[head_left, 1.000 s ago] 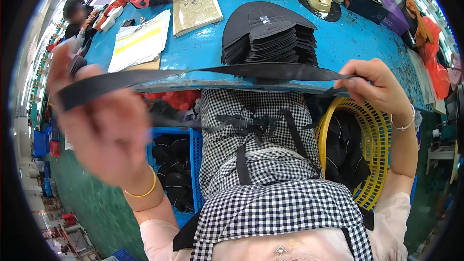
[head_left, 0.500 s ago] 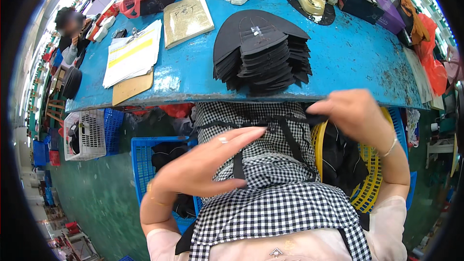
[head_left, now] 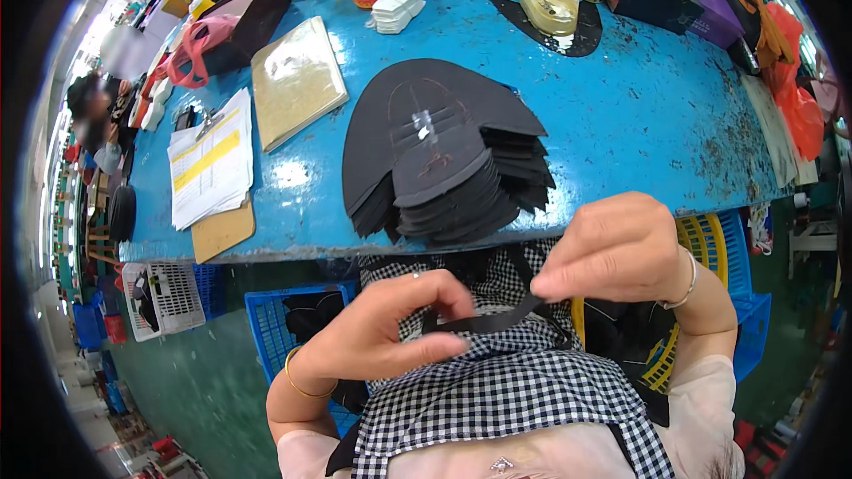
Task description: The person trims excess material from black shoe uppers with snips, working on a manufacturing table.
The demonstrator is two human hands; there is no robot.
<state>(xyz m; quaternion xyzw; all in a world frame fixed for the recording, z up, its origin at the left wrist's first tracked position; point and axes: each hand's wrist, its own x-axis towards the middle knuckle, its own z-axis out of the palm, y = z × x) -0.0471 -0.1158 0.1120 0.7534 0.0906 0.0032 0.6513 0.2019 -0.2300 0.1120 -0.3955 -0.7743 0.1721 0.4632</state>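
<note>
I am now pinching a short black strip point(head_left: 484, 323) between both hands, left hand point(head_left: 382, 337) and right hand point(head_left: 612, 253), over my checked apron point(head_left: 497, 390); 1 second ago it was stretched wide, so I am gathering it in.

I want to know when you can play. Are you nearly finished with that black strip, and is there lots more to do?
Hard to say what is finished. In hand: the left hand and right hand pinch a narrow black strip between them, over the checked apron. Left, it seems: a fanned stack of flat black cut pieces sits on the blue worktable, and more dark pieces lie in the yellow basket and blue crate.
</note>
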